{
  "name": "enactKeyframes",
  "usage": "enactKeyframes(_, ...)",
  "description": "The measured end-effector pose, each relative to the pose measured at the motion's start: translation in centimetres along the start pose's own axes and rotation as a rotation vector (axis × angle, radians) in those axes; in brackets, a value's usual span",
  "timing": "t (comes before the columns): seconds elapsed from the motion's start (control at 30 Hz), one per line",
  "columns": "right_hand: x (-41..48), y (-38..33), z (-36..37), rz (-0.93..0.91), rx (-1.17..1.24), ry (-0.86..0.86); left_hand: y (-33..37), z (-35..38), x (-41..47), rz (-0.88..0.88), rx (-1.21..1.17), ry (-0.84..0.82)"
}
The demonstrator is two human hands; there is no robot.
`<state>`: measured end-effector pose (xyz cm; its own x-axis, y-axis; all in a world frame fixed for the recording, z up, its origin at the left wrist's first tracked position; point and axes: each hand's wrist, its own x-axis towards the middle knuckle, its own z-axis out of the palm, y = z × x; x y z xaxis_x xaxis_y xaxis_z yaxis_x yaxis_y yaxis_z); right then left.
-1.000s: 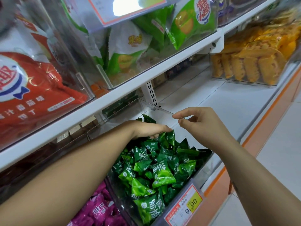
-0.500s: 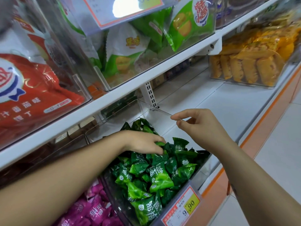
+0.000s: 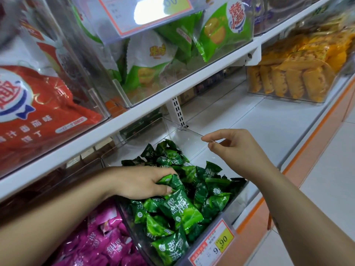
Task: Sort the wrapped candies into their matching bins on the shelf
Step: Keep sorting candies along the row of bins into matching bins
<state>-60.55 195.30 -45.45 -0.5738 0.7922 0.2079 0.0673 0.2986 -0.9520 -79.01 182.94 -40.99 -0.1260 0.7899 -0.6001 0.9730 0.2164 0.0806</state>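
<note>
Left hand (image 3: 138, 182) sank, gripping green candies (image 3: 180, 208); right hand (image 3: 236, 150) pinches bin (image 3: 192, 132) on white shelf (image 3: 269, 121).

green-candy bin (image 3: 146, 131) open-topped, shelf edge (image 3: 134, 118) overhead

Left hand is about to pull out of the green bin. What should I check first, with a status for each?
1. Clear lid held open: ok, the right hand pinches its front edge.
2. Left hand grip: ok, its fingers curl round green candies on top of the pile.
3. Number of candies in that grip: cannot tell, the hand hides them.
4. Green bin contents match: ok on the visible layer, only green wrappers.
5. Pink candies kept separate: ok, they lie in the neighbouring bin to the left.
</note>
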Motion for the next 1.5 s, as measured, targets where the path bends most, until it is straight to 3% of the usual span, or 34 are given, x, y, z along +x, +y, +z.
enactKeyframes(0.1,0.0,0.0,-0.1,0.003,-0.002,-0.002,-0.9,0.1,-0.2,-0.01,-0.043,-0.011)
enactKeyframes(0.23,0.1,0.0,0.0,0.007,0.003,0.003,-2.2,-1.2,-0.1,0.048,-0.278,-0.026)
enactKeyframes(0.33,0.2,-0.1,0.1,0.016,0.007,0.002,-2.9,-2.6,1.1,0.115,-0.365,0.174)
enactKeyframes(0.43,0.2,-0.2,0.2,0.019,0.016,0.002,-3.7,-3.8,3.9,0.03,-0.476,0.464)
enactKeyframes(0.5,0.2,-0.2,0.2,0.019,0.017,0.005,-3.5,-4.1,5.5,-0.058,-0.438,0.534)
enactKeyframes(0.87,0.2,-0.2,0.2,0.019,0.026,0.002,-2.7,-3.7,10.0,-0.26,-0.118,0.283)
enactKeyframes(1.5,0.3,0.0,0.2,0.0,-0.011,0.0,-1.5,-3.3,10.2,-0.308,-0.262,0.073)
